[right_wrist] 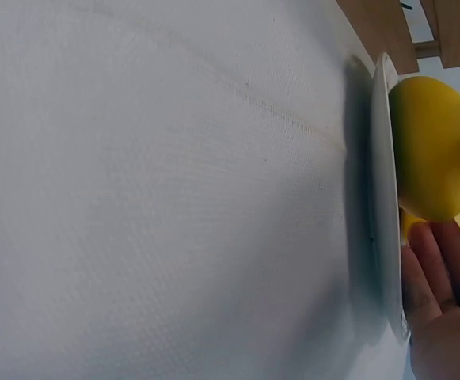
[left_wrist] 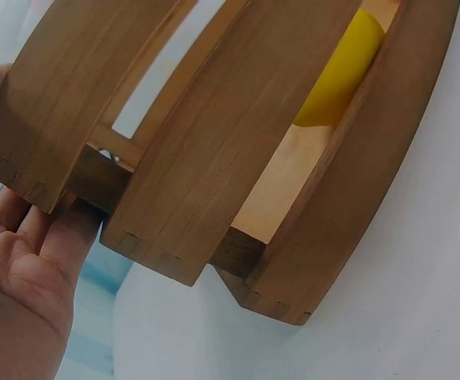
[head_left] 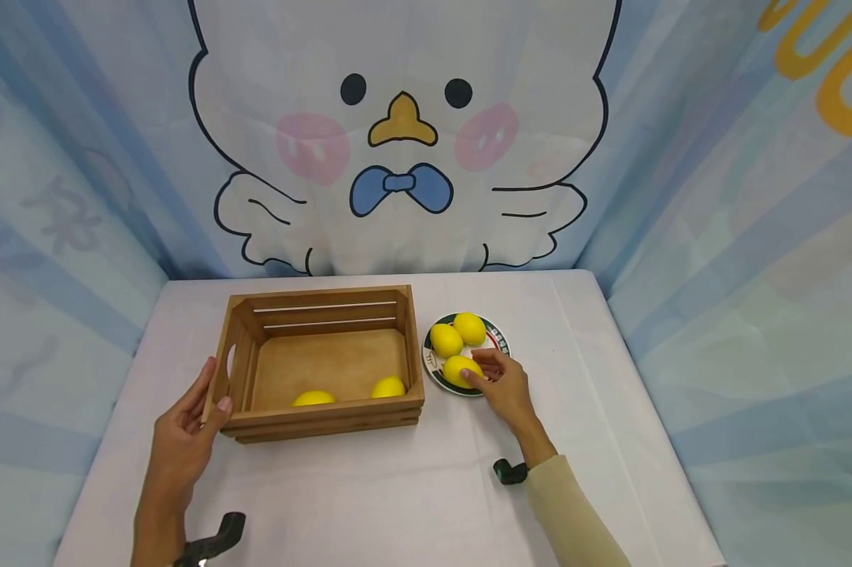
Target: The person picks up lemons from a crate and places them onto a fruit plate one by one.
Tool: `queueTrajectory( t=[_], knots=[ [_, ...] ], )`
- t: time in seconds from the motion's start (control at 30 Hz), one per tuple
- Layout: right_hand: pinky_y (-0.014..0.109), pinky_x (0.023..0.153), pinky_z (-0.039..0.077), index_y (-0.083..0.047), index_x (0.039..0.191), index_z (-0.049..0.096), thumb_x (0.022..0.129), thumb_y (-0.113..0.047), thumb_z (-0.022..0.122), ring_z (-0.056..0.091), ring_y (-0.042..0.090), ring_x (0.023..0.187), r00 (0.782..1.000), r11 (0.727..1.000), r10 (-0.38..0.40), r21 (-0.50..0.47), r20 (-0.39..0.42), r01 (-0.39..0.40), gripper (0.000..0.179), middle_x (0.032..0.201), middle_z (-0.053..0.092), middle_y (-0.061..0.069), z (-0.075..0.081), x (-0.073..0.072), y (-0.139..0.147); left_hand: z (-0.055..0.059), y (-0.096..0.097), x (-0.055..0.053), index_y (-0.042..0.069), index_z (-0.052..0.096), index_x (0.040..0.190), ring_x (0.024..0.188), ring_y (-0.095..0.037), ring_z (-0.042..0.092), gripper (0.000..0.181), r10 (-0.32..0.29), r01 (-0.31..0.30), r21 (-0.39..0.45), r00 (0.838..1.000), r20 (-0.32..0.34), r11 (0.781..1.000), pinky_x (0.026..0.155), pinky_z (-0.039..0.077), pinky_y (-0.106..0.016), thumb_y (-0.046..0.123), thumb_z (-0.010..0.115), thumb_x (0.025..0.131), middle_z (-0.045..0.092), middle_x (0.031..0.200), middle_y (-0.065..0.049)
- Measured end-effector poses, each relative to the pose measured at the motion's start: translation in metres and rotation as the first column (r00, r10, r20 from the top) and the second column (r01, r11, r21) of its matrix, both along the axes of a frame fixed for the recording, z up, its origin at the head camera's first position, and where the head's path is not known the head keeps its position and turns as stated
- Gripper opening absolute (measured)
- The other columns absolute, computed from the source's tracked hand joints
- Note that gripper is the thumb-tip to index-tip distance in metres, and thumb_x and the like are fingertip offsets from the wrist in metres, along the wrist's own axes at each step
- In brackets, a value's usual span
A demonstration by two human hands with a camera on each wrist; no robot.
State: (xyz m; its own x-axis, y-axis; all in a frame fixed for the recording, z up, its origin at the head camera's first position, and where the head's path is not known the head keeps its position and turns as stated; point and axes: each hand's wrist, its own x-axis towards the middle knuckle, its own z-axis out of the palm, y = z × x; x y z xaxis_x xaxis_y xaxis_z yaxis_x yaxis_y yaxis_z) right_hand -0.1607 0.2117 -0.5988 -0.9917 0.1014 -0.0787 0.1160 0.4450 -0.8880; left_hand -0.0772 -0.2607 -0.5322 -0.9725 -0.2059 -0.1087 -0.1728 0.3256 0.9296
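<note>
My left hand [head_left: 180,449] grips the near left corner of a slatted wooden crate [head_left: 327,420], thumb at the front rim and fingers along the left end. In the left wrist view, those fingers lie against the slat ends of the crate [left_wrist: 206,134]. Two yellow lemons [head_left: 387,387] sit inside by the front wall, which partly hides them. To the right, a round plate [head_left: 431,366] with a dark green rim carries three lemons. My right hand [head_left: 509,394] holds the nearest lemon [head_left: 460,371] between thumb and fingers, over the plate's front part.
Two other lemons [head_left: 446,340] lie farther back on the plate, which stands just right of the crate. A white cloth [head_left: 369,496] covers the table. Printed curtains [head_left: 405,236] hang behind and at both sides.
</note>
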Motion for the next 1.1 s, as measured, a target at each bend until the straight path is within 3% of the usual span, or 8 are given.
queueTrajectory(
  t=[0.17,0.4,0.87,1.1],
  knots=[
    [0.045,0.118,0.052,-0.013,0.128,0.07,0.091,-0.035,0.086,0.066,0.027,0.128,0.998,0.999,-0.036,-0.013,-0.061,0.035,0.046,0.133,0.071,0.007,0.004,0.0,0.002,0.0,0.0,0.0,0.039,0.027,0.166,0.165,-0.019,0.022,0.068,-0.003,0.003,0.004,1.0,-0.018,1.0,0.112,0.037,-0.008,0.028,0.062,0.109,0.02,0.175,0.016],
    [0.044,0.12,0.05,-0.014,0.127,0.07,0.093,-0.03,0.085,0.065,0.026,0.129,0.994,0.998,-0.063,-0.037,-0.084,0.06,0.041,0.132,0.071,0.006,0.012,-0.001,0.0,-0.001,-0.001,0.0,0.038,0.027,0.166,0.165,-0.016,0.022,0.068,-0.009,0.009,0.018,0.999,-0.033,1.0,0.114,0.035,-0.007,0.026,0.062,0.109,0.02,0.175,0.016],
    [0.047,0.116,0.053,-0.012,0.126,0.072,0.092,-0.03,0.085,0.067,0.028,0.124,0.989,0.994,-0.052,-0.101,-0.136,0.038,0.04,0.129,0.073,0.007,0.022,-0.001,-0.006,-0.002,0.0,0.001,0.039,0.027,0.166,0.165,-0.015,0.02,0.067,-0.004,0.005,0.028,1.0,-0.031,1.0,0.116,0.033,-0.007,0.027,0.061,0.11,0.021,0.175,0.014],
    [0.048,0.112,0.056,-0.013,0.122,0.072,0.092,-0.03,0.086,0.07,0.027,0.117,0.99,0.992,-0.054,-0.121,-0.133,0.038,0.037,0.124,0.075,0.006,0.017,0.002,-0.008,-0.003,0.0,0.0,0.038,0.027,0.166,0.166,-0.018,0.02,0.068,0.006,-0.004,0.046,1.0,-0.03,0.999,0.116,0.034,-0.009,0.027,0.062,0.109,0.021,0.175,0.016]
  ],
)
